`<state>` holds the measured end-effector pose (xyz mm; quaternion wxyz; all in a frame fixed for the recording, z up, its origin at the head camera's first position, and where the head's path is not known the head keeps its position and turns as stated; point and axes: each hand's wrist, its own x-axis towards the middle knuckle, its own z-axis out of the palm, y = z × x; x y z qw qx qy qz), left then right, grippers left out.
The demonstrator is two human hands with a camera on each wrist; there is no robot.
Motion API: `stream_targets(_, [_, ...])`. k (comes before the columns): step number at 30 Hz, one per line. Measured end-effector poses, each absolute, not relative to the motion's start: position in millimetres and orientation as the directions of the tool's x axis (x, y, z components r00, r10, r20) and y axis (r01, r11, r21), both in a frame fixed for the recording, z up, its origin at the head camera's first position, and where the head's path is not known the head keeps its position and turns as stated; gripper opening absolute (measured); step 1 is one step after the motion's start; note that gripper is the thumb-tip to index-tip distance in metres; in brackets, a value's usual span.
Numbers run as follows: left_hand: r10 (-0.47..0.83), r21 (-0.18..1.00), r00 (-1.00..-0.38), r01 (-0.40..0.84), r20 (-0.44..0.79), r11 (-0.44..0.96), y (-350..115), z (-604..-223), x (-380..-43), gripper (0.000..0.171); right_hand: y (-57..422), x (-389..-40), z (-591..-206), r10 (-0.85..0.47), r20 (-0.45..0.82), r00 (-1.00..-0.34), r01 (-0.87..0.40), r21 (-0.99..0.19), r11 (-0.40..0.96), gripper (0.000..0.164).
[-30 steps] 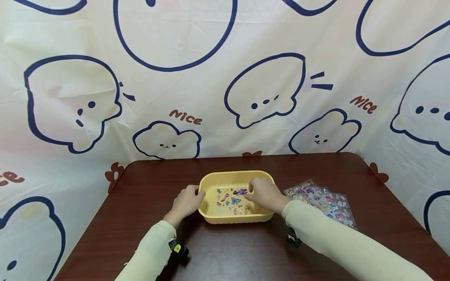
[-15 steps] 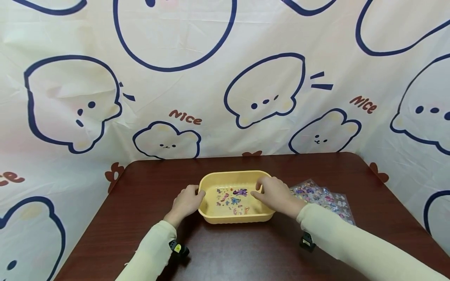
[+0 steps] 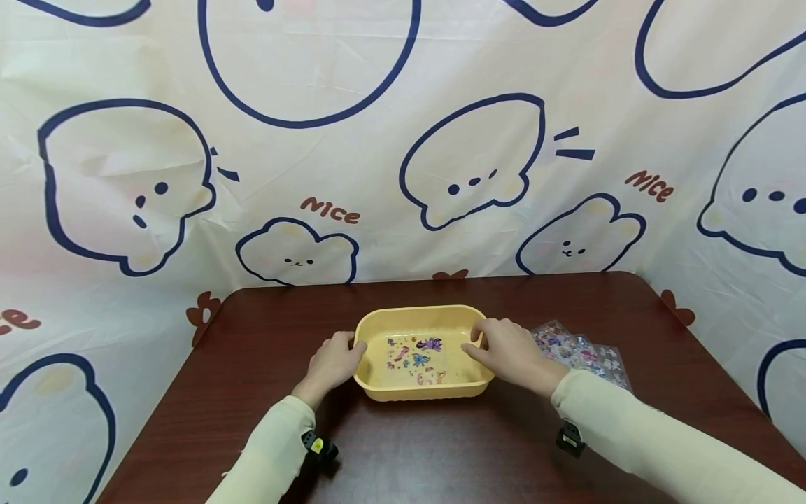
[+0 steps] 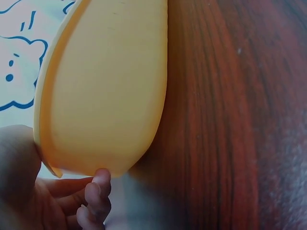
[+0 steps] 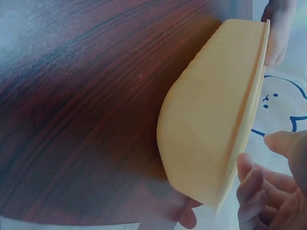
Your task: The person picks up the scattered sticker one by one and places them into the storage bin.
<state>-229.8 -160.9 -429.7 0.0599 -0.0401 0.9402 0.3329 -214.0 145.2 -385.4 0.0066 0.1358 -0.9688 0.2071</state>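
A yellow plastic basin [image 3: 423, 394] stands on the dark table, with small colourful pony stickers [image 3: 431, 344] spread across its floor. My left hand [image 3: 334, 362] grips the left end, thumb over the rim and fingers outside; the left wrist view has the hand [image 4: 24, 187] at the end of the basin wall [image 4: 108, 86]. At the opposite end is my right hand [image 3: 515, 353], its thumb and forefinger apart over the rim. In the right wrist view this hand [image 5: 276, 196] has bent fingers right at the basin's rim [image 5: 230, 172] and nothing visible between thumb and fingertips.
Several clear sheets of stickers [image 3: 588, 355] lie overlapping to the right of the basin, partly behind the right forearm. The brown wooden table [image 3: 428, 448] meets a white cloth [image 3: 390, 259] with cartoon bears at its back edge.
My right hand has drawn back rightward from over the stickers to the basin's right rim, uncovering the floor there. The left hand keeps its grip and the basin stays in place.
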Motion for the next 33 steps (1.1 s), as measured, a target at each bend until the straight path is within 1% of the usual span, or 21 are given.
stream_targets(10, [-0.036, 0.633, -0.989, -0.118, -0.142, 0.765, -160, -431, -230, 0.043, 157, -212, -380, -0.254, 0.066, -0.965, -0.26, -0.368, 0.893, 0.024])
stream_targets(24, [-0.042, 0.63, -0.988, -0.127, -0.148, 0.766, -161, -432, -230, 0.044, 184, -220, -376, -0.224, 0.076, -0.972, -0.236, -0.372, 0.898, 0.025])
stream_targets(33, [-0.045, 0.636, -0.987, -0.134, -0.155, 0.76, -160, -431, -230, 0.042, 199, -223, -377, -0.205, 0.061, -0.977, -0.213, -0.37, 0.904, 0.026])
